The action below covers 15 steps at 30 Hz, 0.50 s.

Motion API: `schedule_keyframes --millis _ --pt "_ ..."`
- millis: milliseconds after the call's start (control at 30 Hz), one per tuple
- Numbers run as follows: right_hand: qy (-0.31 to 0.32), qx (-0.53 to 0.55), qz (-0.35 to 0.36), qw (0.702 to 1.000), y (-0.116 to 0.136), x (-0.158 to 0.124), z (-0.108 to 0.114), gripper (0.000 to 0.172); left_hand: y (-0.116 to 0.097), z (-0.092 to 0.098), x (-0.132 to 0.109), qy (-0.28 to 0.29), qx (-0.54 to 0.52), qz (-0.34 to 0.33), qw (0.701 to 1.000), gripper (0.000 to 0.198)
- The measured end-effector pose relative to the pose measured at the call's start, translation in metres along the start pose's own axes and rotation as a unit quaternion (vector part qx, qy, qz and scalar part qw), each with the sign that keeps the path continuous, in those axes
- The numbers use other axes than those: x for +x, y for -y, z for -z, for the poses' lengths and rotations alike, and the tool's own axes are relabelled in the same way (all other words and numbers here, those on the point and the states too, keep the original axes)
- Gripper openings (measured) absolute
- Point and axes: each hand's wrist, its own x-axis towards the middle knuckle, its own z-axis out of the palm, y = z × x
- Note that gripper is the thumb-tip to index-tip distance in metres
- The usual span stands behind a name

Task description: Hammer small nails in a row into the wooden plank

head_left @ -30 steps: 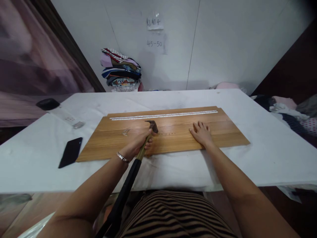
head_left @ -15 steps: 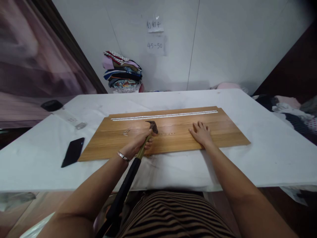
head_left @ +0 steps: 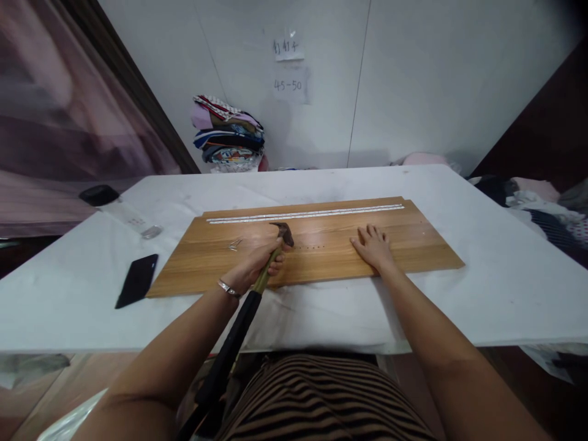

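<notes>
My left hand is closed around a claw hammer, gripping its shaft close below the head. The dark handle runs back toward my body, and the metal head is over the middle of a wooden board. Just right of the head, a short row of small dark nail heads or holes runs along the board. My right hand lies flat on the board's right half, fingers spread. A few loose nails rest on the wood left of the hammer. White measuring strips lie along the far edge.
A white-covered table carries the board. At the left are a black phone and a clear plastic container beside a black round lid. Folded clothes are stacked by the wall, and more cloth lies at the right.
The view has shifted very slightly. Both hands and the hammer keep nearly the same position on the board.
</notes>
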Motion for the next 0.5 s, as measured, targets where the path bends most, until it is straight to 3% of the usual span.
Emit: schedule_keyframes --millis 500 --pt "-0.001 0.002 0.004 1.000 -0.0016 0.0007 -0.0008 0.062 -0.0047 -0.0063 -0.0031 -0.025 0.007 0.005 1.000 0.028"
